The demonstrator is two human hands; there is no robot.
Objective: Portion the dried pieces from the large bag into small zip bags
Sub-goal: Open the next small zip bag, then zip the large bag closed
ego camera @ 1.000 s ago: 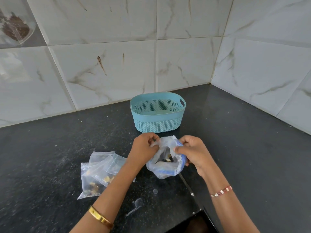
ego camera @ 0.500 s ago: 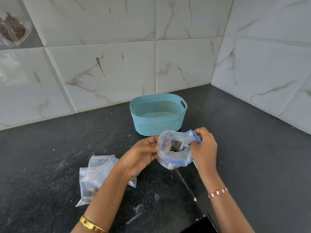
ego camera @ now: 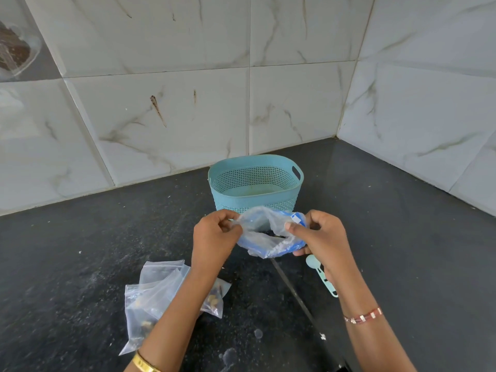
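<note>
Both hands, left [ego camera: 214, 234] and right [ego camera: 319, 234], pinching the large bag [ego camera: 265, 237] held just before the teal basket [ego camera: 255, 181], small zip bags [ego camera: 161, 291] nearer-left on bench [ego camera: 80, 251].

Teal perforated basket [ego camera: 255, 183], black speckled counter [ego camera: 107, 251], grey-veined white tiles [ego camera: 174, 116]

- The basket [ego camera: 255, 183] stood on the counter [ego camera: 80, 251] near the corner of the tiled walls [ego camera: 161, 76].
- The large bag [ego camera: 265, 234] hung just in front of it, between the left hand [ego camera: 214, 234] and the right hand [ego camera: 322, 234].
- The small zip bags [ego camera: 155, 294] lay front left, under the left forearm.
- A scoop [ego camera: 323, 275] lay under the right hand.
</note>
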